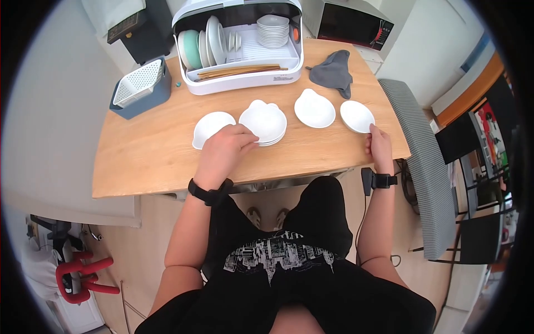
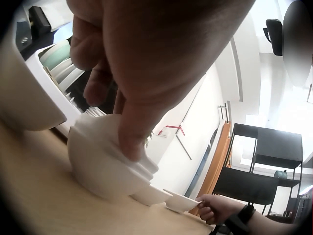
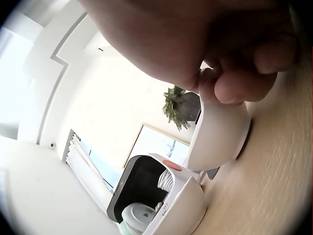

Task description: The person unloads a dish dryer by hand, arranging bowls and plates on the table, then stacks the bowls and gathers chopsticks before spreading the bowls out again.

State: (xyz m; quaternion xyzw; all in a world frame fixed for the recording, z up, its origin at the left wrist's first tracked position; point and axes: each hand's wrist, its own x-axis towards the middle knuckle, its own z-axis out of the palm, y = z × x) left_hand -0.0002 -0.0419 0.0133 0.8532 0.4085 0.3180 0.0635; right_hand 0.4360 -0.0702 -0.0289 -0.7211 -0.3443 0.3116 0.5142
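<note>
A stack of white bowls (image 1: 263, 119) with small ears on the rim stands on the wooden table. My left hand (image 1: 223, 147) pinches the stack's left rim, thumb (image 2: 133, 139) over the edges of the stacked bowls (image 2: 100, 164). Partly behind that hand is a single white bowl (image 1: 210, 126) with a pointed lip. To the right of the stack lies another white bowl (image 1: 315, 109), its point facing away from me. At the far right, my right hand (image 1: 380, 147) pinches the near rim of a white bowl (image 1: 356, 116), also seen close in the right wrist view.
Behind the bowls, a white dish cabinet (image 1: 239, 84) holds plates, bowls and chopsticks. A blue-grey basin with a white basket (image 1: 139, 83) stands at the left, a grey cloth (image 1: 332, 73) at the back right. A microwave (image 1: 350, 25) sits beyond; a padded bench (image 1: 414, 156) flanks the table (image 1: 150, 161).
</note>
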